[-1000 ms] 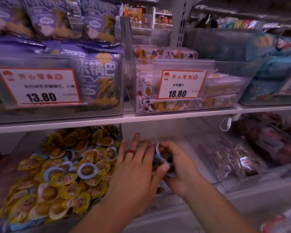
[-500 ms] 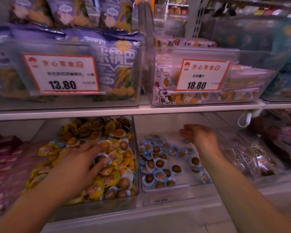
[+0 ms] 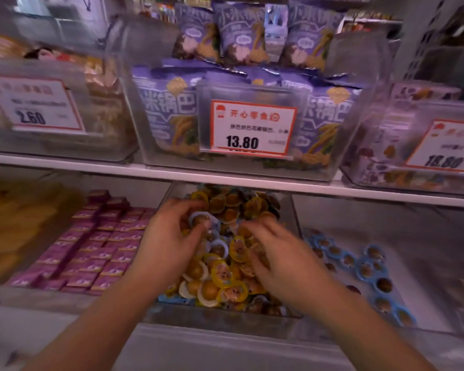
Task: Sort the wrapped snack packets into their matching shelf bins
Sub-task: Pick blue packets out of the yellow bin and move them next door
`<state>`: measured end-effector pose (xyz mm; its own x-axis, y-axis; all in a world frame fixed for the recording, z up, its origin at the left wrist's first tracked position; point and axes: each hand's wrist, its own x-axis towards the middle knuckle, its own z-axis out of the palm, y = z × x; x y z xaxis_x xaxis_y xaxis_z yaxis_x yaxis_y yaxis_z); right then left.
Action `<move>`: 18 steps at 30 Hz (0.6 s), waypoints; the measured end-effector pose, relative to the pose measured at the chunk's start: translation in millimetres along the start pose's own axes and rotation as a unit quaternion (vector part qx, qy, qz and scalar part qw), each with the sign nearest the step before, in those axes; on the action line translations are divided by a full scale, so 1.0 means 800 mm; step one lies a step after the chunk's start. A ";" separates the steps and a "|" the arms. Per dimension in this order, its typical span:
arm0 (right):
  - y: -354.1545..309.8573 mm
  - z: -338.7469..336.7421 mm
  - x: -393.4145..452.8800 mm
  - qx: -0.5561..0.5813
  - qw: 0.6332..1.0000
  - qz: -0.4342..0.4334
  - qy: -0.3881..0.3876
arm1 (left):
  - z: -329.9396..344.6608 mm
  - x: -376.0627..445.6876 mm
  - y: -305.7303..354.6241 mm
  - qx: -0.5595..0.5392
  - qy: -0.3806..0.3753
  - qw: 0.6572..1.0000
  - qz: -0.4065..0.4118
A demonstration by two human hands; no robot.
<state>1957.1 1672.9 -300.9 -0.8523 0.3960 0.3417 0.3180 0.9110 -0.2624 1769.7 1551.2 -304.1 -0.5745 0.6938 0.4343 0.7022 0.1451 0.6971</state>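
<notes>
A clear middle bin on the lower shelf holds a heap of yellow-rimmed snack packets, with a few blue-rimmed ones mixed in. Both my hands are inside it. My left hand pinches a blue-rimmed packet between thumb and fingers near the back of the heap. My right hand lies over the right side of the heap, motion-blurred, its fingertips down among the packets and hidden. To the right, a bin of blue-rimmed packets is thinly filled.
Purple boxes fill the bin to the left, and orange bags lie beyond them. The white upper shelf edge hangs close above my hands. It carries a bin of purple bags with a 13.80 price tag.
My view has swung left. My right hand left the blue-packet bin and joined my left hand in the yellow-packet bin. My left hand now pinches a blue-rimmed packet.
</notes>
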 end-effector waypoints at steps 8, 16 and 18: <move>-0.017 0.034 0.048 0.009 0.998 -0.028 -0.051 | -0.028 0.002 -0.001 -0.101 0.081 0.990 -0.048; -0.011 0.067 0.070 0.002 0.990 0.011 -0.142 | -0.032 -0.008 -0.030 0.408 -0.131 0.895 0.124; -0.012 0.071 0.073 -0.019 0.989 0.006 -0.145 | -0.025 -0.009 -0.030 0.437 -0.139 0.878 0.137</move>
<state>1881.0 1681.0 -329.5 -0.9299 0.3624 0.0631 0.3400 0.9122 -0.2286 1748.4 1528.4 -312.8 -0.2944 0.9147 0.2767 0.9222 0.3479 -0.1687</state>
